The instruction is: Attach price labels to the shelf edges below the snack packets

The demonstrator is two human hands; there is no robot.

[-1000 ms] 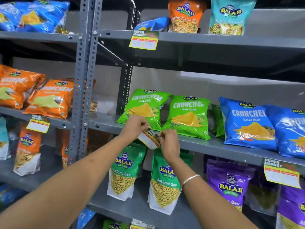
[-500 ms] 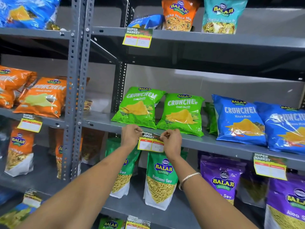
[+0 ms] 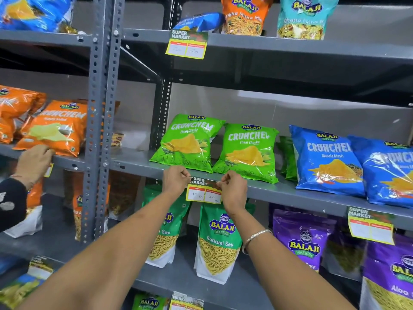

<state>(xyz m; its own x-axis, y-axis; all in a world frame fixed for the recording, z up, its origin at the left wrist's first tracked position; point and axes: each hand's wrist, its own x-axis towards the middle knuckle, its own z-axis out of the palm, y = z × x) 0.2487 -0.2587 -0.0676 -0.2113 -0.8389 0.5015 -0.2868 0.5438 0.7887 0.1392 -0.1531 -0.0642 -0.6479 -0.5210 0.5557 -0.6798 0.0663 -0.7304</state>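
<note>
Hands [image 3: 204,186] pinching label [image 3: 203,192] corners

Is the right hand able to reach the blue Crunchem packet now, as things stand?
Probably yes, but not at once. The right hand is pinching the price label against the shelf edge. The blue packet lies on that shelf to its right, with nothing between them.

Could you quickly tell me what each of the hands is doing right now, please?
Left hand: fingers pinched shut on the top left corner of the price label.
Right hand: fingers pinched shut on the label's top right corner.
</note>
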